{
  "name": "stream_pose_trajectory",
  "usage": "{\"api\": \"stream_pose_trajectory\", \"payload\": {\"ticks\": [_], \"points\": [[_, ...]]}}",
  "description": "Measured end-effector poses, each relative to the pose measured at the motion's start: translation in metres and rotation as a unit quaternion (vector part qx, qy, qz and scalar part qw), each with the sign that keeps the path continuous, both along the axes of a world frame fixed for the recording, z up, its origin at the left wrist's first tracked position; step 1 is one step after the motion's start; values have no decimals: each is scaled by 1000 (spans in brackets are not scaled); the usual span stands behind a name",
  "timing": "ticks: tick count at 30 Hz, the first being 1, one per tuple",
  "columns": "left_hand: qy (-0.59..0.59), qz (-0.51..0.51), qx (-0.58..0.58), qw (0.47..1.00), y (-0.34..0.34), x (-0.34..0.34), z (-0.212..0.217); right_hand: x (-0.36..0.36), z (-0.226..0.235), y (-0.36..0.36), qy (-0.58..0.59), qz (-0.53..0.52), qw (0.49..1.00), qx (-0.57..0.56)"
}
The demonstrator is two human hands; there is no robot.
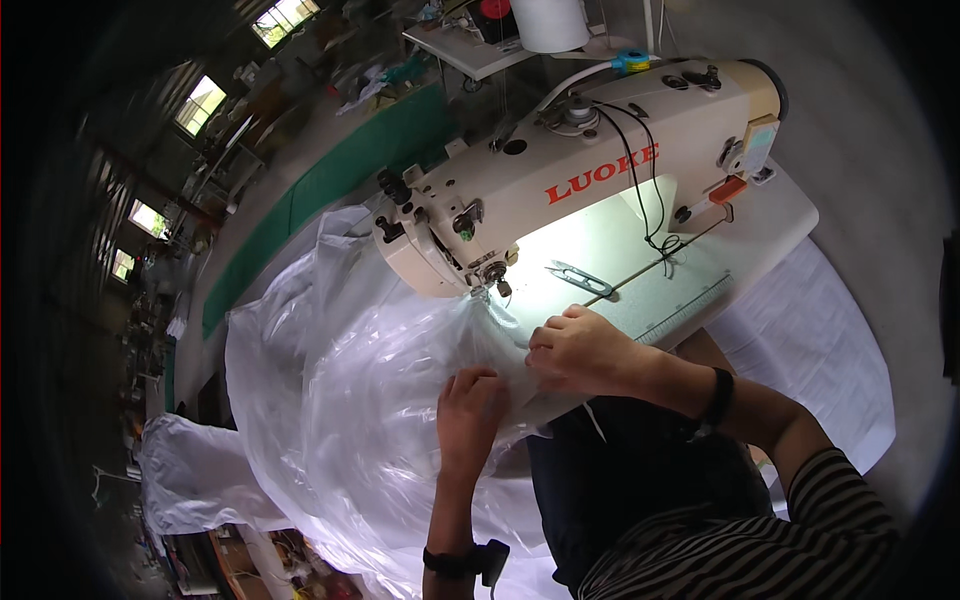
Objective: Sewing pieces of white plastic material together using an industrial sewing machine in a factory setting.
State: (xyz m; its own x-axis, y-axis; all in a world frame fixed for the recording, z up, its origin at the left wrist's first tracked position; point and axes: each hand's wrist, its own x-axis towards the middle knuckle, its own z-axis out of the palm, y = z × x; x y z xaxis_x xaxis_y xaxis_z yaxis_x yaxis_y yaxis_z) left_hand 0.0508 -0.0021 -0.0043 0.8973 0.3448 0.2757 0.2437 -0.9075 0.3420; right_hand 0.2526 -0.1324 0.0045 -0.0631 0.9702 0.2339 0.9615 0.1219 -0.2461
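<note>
A large heap of shiny, see-through plastic sheeting (pixel 350 370) spreads over the left of the sewing table and up under the needle area of a white sewing machine (pixel 600 180). My left hand (pixel 470 410) lies on the sheeting with its fingers curled into the folds. Just right of it, my right hand (pixel 583 352) has its fingers bent closed on the sheeting's edge, in front of the needle. Both sets of fingertips are partly hidden. Lit by the machine's lamp, thread snips (pixel 582 279) rest on the machine bed beyond my right hand.
Dark cords (pixel 650 190) hang down over the machine's arm. White fabric (pixel 815 350) drapes beside the table at the right, and more white cloth (pixel 200 480) lies at the lower left. Behind the machine runs a long green strip (pixel 320 195). A pale side table (pixel 475 50) stands farther back.
</note>
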Motion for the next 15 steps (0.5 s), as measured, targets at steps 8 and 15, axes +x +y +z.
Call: {"api": "stream_pose_trajectory", "payload": {"ticks": [8, 15], "points": [[-142, 101, -127, 977, 16, 28, 7, 0, -2, 2, 71, -46, 989, 124], [-185, 139, -63, 971, 14, 46, 21, -3, 4, 6, 189, -91, 965, 157]]}}
